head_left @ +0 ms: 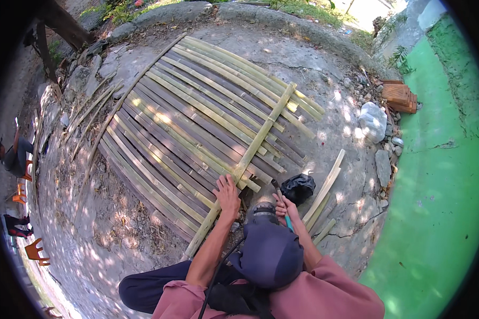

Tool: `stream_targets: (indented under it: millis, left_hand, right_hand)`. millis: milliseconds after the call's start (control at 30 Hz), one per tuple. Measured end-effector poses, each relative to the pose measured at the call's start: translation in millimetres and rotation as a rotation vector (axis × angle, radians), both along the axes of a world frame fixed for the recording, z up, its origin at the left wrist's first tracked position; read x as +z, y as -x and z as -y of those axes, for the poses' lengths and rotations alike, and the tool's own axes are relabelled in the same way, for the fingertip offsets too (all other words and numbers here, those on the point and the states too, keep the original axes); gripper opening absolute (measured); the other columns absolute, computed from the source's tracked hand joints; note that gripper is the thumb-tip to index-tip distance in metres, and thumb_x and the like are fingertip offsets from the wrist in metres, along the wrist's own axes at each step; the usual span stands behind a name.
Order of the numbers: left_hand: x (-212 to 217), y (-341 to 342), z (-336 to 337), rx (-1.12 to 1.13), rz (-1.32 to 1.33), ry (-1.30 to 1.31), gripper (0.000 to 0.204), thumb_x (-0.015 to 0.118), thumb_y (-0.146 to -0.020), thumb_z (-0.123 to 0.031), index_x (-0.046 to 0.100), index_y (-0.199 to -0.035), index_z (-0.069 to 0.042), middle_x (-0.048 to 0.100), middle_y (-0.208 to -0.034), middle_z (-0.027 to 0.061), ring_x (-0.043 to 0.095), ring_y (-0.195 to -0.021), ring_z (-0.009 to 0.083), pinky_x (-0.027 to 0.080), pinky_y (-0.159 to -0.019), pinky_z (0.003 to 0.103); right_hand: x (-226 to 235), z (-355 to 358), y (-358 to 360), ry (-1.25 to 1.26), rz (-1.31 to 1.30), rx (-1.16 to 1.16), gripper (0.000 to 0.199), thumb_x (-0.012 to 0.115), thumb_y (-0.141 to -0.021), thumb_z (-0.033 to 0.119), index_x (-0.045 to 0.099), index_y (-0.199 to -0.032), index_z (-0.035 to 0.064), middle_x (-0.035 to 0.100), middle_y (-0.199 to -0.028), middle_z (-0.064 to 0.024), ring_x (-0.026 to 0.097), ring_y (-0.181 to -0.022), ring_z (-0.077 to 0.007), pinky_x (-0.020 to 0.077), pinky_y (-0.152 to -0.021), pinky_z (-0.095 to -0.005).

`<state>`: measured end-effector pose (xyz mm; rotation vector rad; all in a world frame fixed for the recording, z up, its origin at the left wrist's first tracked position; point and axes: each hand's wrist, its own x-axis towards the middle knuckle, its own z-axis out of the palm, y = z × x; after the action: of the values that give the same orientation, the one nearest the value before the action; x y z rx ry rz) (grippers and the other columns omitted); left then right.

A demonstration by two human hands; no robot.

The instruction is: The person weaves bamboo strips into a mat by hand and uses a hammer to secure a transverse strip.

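My left hand lies with its fingers stretched out over a bamboo crosspiece near its lower part, touching the strips beside it. Beneath the crosspiece spreads a panel of split bamboo strips, some pale green-yellow and others dark brown-grey. My right hand is closed around a hammer with a teal handle. Its dark head end points away from me, close to the panel's right edge. Just right of the hammer sits a black plastic bag. A dark cap covers the view between my forearms.
Loose bamboo pieces lie on the ground at right. Beyond them are rubble, a pale plastic bag, orange-brown blocks and a green wall. Thin sticks lie at left. Farther off are a person and orange chairs.
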<state>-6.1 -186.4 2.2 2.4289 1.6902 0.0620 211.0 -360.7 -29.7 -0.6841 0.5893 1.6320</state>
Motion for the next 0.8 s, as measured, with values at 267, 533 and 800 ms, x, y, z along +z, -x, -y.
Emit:
stream_targets:
  millis: [267,533,800]
  left_hand:
    - [17,2,2,0.001,0.081,-0.019,0.087,0.082,-0.062,0.001,0.043,-0.139,-0.006,0.046,-0.127,0.0185,0.054,-0.121,0.0415,0.049,-0.088,0.059]
    - [61,-4,4,0.062,0.244,-0.035,0.077,0.079,-0.06,0.002,0.05,-0.132,-0.004,0.048,-0.122,0.0178,0.053,-0.117,0.0398,0.041,-0.086,0.054]
    - [65,-4,-4,0.063,0.212,-0.027,0.075,0.074,-0.061,0.004,0.052,-0.131,-0.004,0.05,-0.121,0.0178,0.053,-0.117,0.0403,0.041,-0.091,0.054]
  right_hand:
    - [4,11,0,-0.058,-0.153,-0.114,0.049,0.05,-0.12,0.035,0.046,-0.158,0.0039,0.049,-0.077,0.0036,0.044,-0.055,-0.0074,0.0389,-0.051,-0.0254]
    - [17,-10,2,-0.025,-0.19,-0.191,0.05,0.049,-0.121,0.032,0.04,-0.159,0.001,0.046,-0.074,0.0045,0.044,-0.054,-0.006,0.0403,-0.051,-0.0252]
    - [9,5,13,-0.108,-0.298,-0.191,0.038,0.047,-0.121,0.026,0.05,-0.145,-0.0028,0.046,-0.075,0.0045,0.043,-0.054,-0.0061,0.0418,-0.053,-0.0257]
